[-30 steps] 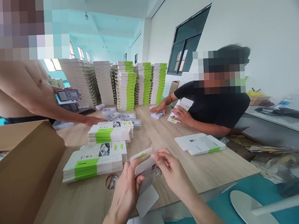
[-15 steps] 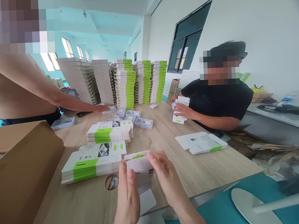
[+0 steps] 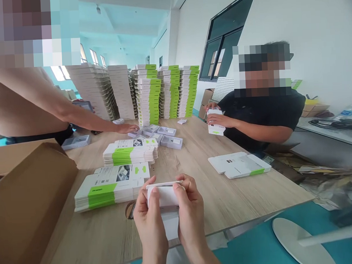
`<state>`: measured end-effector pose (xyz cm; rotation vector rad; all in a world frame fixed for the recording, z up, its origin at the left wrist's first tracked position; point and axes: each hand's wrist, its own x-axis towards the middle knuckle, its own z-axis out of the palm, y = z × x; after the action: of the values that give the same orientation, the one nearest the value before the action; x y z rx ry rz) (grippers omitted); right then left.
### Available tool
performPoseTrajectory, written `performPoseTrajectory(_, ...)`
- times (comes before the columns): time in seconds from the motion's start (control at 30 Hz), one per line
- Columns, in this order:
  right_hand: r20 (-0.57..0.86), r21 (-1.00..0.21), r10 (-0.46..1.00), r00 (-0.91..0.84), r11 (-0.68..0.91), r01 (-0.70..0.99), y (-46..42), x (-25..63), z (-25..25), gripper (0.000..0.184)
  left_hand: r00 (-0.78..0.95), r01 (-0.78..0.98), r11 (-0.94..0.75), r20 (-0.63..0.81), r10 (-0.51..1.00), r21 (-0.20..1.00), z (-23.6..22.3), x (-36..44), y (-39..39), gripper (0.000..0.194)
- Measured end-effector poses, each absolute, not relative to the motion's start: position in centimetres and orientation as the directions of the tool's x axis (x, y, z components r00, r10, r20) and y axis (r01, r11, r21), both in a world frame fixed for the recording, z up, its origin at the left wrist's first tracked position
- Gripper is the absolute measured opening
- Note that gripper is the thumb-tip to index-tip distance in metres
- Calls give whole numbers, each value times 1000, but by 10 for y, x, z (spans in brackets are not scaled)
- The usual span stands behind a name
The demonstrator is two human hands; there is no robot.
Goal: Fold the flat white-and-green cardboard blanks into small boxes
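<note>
At a wooden table point(image 3: 237, 199), a left hand point(image 3: 147, 222) and a right hand point(image 3: 191, 213) clamp a white card box point(image 3: 164, 196) between them.
The box is held near the table's edge, just beside a stack of flat boxes point(image 3: 110, 191); too hard a squeeze could crease the thin card.

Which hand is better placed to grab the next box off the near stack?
Left, likely: the left hand is right beside the stack; the right hand sits farther off, beyond the white box both hold.
</note>
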<state>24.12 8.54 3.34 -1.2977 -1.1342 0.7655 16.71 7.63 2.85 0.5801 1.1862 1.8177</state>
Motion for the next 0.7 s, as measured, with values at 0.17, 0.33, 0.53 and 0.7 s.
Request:
performPoseTrajectory(0.17,179,-984,923,340,159,86,89,238,40,27,-531,-480,-174,-126,838,860,42,171,76,33)
performPoseTrajectory(0.33,191,-981,919,345,194,28,89,237,37,25,-571,-475,-196,-131,810,858,42,171,82,34)
performPoseTrajectory(0.53,112,-970,898,426,192,-151,93,231,32,27,-560,-467,-177,-135,818,866,45,172,84,20)
performPoseTrajectory(0.7,22,-938,879,477,184,-295,101,234,36,30,-422,-420,-54,-143,895,906,49,166,84,29)
